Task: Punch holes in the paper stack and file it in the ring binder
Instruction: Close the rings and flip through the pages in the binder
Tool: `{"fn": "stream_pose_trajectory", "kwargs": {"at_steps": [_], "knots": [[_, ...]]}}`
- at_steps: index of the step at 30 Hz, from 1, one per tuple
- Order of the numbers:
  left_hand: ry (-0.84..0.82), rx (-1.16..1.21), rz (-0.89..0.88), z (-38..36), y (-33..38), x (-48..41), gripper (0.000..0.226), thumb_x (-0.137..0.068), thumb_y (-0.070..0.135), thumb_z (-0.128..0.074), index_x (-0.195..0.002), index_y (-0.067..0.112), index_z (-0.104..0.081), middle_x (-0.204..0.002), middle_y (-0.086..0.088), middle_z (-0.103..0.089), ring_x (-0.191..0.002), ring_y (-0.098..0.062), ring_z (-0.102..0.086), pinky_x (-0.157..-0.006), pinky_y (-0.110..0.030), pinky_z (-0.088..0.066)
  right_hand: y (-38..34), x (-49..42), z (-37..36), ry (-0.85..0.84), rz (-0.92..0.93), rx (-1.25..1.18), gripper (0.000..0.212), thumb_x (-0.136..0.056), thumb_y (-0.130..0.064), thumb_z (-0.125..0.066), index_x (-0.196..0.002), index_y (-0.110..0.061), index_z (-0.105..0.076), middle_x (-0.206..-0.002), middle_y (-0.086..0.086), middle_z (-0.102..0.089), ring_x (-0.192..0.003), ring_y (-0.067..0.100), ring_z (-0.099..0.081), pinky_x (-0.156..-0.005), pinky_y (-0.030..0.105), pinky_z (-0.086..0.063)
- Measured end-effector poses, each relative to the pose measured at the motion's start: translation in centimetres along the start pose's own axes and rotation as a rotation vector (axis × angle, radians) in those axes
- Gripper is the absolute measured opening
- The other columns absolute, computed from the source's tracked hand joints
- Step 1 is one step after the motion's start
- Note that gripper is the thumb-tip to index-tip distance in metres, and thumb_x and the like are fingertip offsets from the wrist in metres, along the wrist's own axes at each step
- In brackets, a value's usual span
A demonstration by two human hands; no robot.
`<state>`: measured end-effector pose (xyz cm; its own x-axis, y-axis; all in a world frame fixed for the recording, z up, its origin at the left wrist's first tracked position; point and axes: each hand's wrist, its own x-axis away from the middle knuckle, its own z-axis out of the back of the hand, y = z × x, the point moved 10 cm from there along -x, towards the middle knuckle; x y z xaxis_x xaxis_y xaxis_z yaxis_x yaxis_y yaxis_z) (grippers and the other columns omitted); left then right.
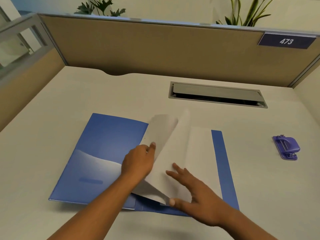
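A blue ring binder (pixel 97 153) lies open flat on the desk in front of me. White paper sheets (pixel 195 146) rest on its right half, and the top sheets are lifted and curled up near the spine. My left hand (pixel 138 161) holds the lifted sheets at their left edge, thumb up against the paper. Spread flat with fingers apart, my right hand (pixel 195 193) presses on the lower part of the paper. The binder's rings are hidden under the paper and hands. A purple hole punch (pixel 286 147) sits apart on the desk to the right.
A grey cable hatch (pixel 216 94) is set into the white desk (pixel 52 104) behind the binder. A tan partition wall (pixel 155 49) closes off the back and left, with a number plate reading 473 (pixel 286 41) at the right and plants above.
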<state>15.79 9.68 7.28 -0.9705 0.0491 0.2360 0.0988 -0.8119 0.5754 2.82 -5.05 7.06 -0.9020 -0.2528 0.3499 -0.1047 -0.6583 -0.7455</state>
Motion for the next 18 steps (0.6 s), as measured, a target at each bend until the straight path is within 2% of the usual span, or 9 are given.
{"fn": "stream_pose_trajectory", "kwargs": {"at_steps": [2,3,5,7,9,12,14,16,18], "knots": [[0.182,0.093,0.006,2.3,-0.1,0.2,0.045,-0.098,0.050,-0.032,-0.119,0.021,-0.059,-0.113,-0.003,-0.069,-0.099,-0.026,-0.064,-0.086,-0.039,-0.052,-0.5,-0.7,-1.1,-0.042,0.018,0.126,0.086,-0.073,-0.084,-0.045,-0.148,-0.055,-0.015,-0.160,-0.031,-0.002,-0.149,0.001,0.003,-0.122,0.034,-0.011],[0.249,0.152,-0.047,3.3,0.3,0.6,0.046,-0.098,0.046,-0.036,-0.136,0.023,-0.046,-0.127,-0.001,-0.063,-0.109,-0.024,-0.061,-0.090,-0.039,-0.051,-0.7,-1.0,-1.4,-0.047,0.029,0.166,0.087,-0.074,-0.083,-0.045,-0.150,-0.052,-0.015,-0.160,-0.029,-0.003,-0.149,0.001,0.002,-0.123,0.034,-0.010],[0.302,0.175,-0.327,4.5,2.7,1.7,0.055,-0.096,0.041,-0.042,-0.147,0.028,-0.028,-0.143,0.004,-0.050,-0.121,-0.016,-0.053,-0.096,-0.037,-0.047,-1.2,-1.6,-1.9,-0.043,0.074,0.222,0.087,-0.076,-0.080,-0.047,-0.151,-0.047,-0.018,-0.161,-0.026,-0.007,-0.149,-0.001,0.000,-0.123,0.032,-0.010],[0.171,0.020,-0.618,3.0,5.7,3.0,0.053,-0.094,0.034,-0.044,-0.146,0.032,-0.034,-0.147,0.010,-0.046,-0.130,-0.010,-0.045,-0.104,-0.033,-0.039,-1.7,-1.9,-2.4,-0.043,0.132,0.256,0.088,-0.078,-0.078,-0.050,-0.152,-0.044,-0.018,-0.162,-0.023,-0.010,-0.148,-0.003,-0.003,-0.122,0.026,-0.010],[-0.087,-0.162,-0.717,-0.8,6.5,3.9,0.046,-0.098,0.029,-0.040,-0.143,0.035,-0.039,-0.151,0.013,-0.040,-0.141,-0.008,-0.031,-0.113,-0.033,-0.029,-2.1,-2.1,-2.7,-0.041,0.167,0.263,0.086,-0.080,-0.074,-0.052,-0.152,-0.044,-0.017,-0.161,-0.023,-0.014,-0.145,-0.006,-0.011,-0.116,0.016,-0.011],[-0.266,-0.312,-0.551,-4.6,3.3,3.6,0.048,-0.101,0.044,-0.030,-0.149,0.037,-0.027,-0.157,0.013,-0.028,-0.146,-0.009,-0.020,-0.118,-0.033,-0.019,-1.2,-1.9,-2.9,0.007,0.125,0.294,0.080,-0.084,-0.070,-0.048,-0.152,-0.043,-0.016,-0.160,-0.024,-0.014,-0.145,-0.004,-0.017,-0.110,0.010,-0.008],[-0.255,-0.348,-0.451,-5.5,1.0,3.5,0.061,-0.097,0.057,-0.029,-0.152,0.036,-0.013,-0.159,0.011,-0.024,-0.145,-0.012,-0.024,-0.117,-0.033,-0.021,1.1,-1.2,-3.3,0.025,0.029,0.332,0.079,-0.086,-0.071,-0.043,-0.153,-0.041,-0.014,-0.160,-0.026,-0.006,-0.148,-0.002,-0.010,-0.112,0.013,-0.005],[-0.242,-0.392,-0.422,-5.9,-0.5,3.5,0.073,-0.091,0.068,-0.025,-0.153,0.034,-0.007,-0.160,0.010,-0.021,-0.143,-0.012,-0.028,-0.117,-0.032,-0.024,3.9,-0.3,-3.6,0.025,-0.059,0.386,0.081,-0.087,-0.073,-0.038,-0.155,-0.037,-0.009,-0.158,-0.025,0.005,-0.147,-0.003,0.001,-0.112,0.014,0.003],[-0.243,-0.426,-0.400,-6.4,-1.5,3.7,0.082,-0.083,0.075,-0.014,-0.153,0.032,-0.003,-0.161,0.009,-0.017,-0.145,-0.012,-0.024,-0.118,-0.033,-0.021,6.1,0.7,-3.9,0.014,-0.094,0.486,0.079,-0.089,-0.073,-0.031,-0.154,-0.036,-0.006,-0.156,-0.023,0.009,-0.148,-0.001,-0.001,-0.116,0.017,0.009]]}}
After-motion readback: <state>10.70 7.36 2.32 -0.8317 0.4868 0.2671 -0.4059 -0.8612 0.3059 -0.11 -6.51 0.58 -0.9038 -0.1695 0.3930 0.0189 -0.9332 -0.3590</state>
